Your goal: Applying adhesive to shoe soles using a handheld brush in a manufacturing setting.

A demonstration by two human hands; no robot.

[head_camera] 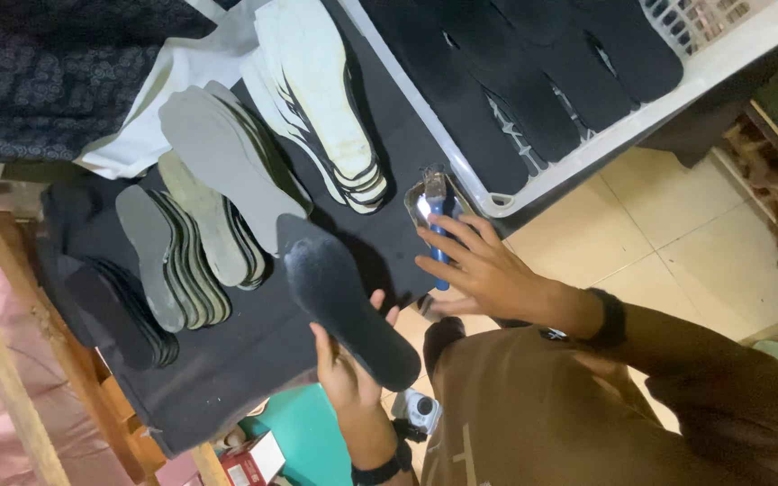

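My left hand (346, 371) holds a black insole (346, 297) from beneath, lifted over the black cloth-covered table (254, 346). My right hand (483, 270) lies on the blue handle of a brush (437, 236), thumb on one side and fingers loosely on the other. The brush head rests in a small metal tin (425, 200) at the table's edge. A dark band sits on each wrist.
Fanned stacks of insoles lie on the cloth: white (317, 99), grey (218, 157), grey-and-dark (177, 252) and black (110, 306). A white plastic basket (587, 135) holds several black insoles. Below are a tiled floor (677, 243), a teal object (303, 432) and a small red box (249, 463).
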